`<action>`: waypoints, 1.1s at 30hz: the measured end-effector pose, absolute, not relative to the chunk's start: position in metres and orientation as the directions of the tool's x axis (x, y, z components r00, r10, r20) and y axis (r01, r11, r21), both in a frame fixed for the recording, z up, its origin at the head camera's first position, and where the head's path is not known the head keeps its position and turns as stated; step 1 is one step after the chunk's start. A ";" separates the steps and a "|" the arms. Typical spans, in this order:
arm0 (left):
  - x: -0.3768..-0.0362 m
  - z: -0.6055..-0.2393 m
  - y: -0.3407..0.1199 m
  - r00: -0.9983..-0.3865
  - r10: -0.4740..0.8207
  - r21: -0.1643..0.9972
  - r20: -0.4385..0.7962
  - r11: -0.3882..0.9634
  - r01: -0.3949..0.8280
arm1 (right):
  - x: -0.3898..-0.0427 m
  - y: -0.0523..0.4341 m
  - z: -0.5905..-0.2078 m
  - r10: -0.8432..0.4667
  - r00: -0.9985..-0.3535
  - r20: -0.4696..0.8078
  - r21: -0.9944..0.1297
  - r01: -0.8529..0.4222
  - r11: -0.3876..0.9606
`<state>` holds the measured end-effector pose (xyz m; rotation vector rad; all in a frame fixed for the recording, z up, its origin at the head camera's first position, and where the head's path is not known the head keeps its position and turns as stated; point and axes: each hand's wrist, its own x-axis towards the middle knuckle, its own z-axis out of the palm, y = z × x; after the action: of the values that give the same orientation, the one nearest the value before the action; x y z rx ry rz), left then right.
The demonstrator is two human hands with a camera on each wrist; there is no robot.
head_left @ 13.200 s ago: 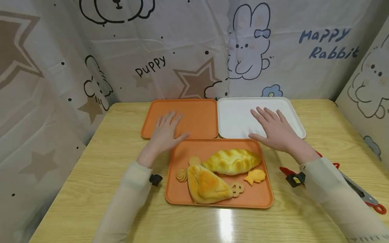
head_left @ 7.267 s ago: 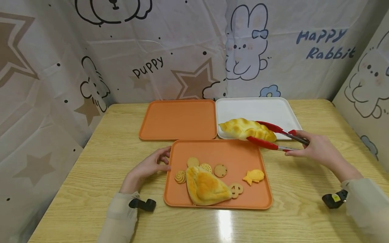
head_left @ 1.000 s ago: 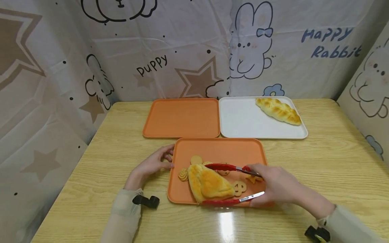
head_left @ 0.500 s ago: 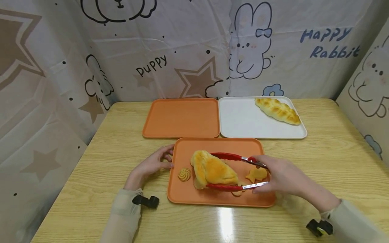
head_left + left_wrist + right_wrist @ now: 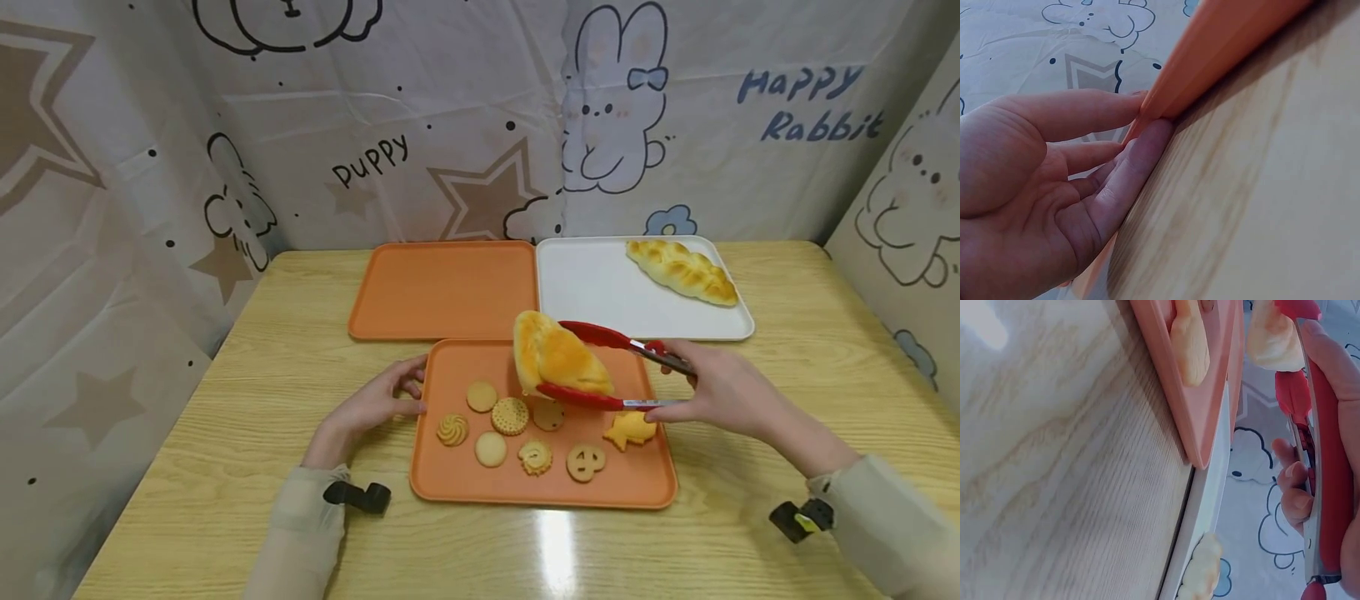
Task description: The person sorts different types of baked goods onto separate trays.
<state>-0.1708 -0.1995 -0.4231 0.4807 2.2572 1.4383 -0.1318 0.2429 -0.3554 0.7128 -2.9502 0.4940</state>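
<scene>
My right hand [image 5: 712,393] squeezes the red tongs [image 5: 611,367], fingers curled round both handles, and the tong tips are clamped on the triangular bread [image 5: 557,357]. The bread hangs in the air over the far edge of the near orange tray [image 5: 645,487], clear of the cookies, tilted with its broad end up toward the back. My left hand [image 5: 371,408] rests on the table [image 5: 262,400], fingers relaxed, the fingertips [image 5: 1141,106] touching the left rim of that tray, apparently to steady it.

I judge this to be the carrying step: the loaf is lifted and on its way across. The white tray [image 5: 600,292] just beyond already holds the braided loaf [image 5: 682,271] in its far right corner, while the far orange tray [image 5: 442,287] beside it is bare. Below the bread lie the round cookies, the swirl cookie [image 5: 452,429] and the fish-shaped cookie [image 5: 632,427].

The next move, as I see it, calls for an even squeeze so the soft bread neither slips nor crushes, then a low release onto a bare part of a far tray.
</scene>
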 end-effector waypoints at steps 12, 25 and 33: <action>-0.172 -0.424 -0.198 -0.850 0.499 0.915 -0.167 0.401 0.056 | -0.155 0.253 -0.358 -0.313 -0.944 0.106 -0.291 -0.330 0.898; -0.171 -0.424 -0.200 -0.850 0.502 0.911 -0.159 0.407 0.070 | -0.189 0.263 -0.375 -0.160 -0.985 0.063 -0.340 -0.172 0.925; -0.170 -0.424 -0.201 -0.856 0.488 0.915 -0.174 0.401 0.043 | -0.210 0.271 -0.374 -0.129 -0.991 0.032 -0.298 -0.132 0.945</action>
<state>-0.1704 -0.2008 -0.4239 0.4548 2.2468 1.4495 -0.2102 0.2712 -0.3735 0.2069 -3.0866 0.4742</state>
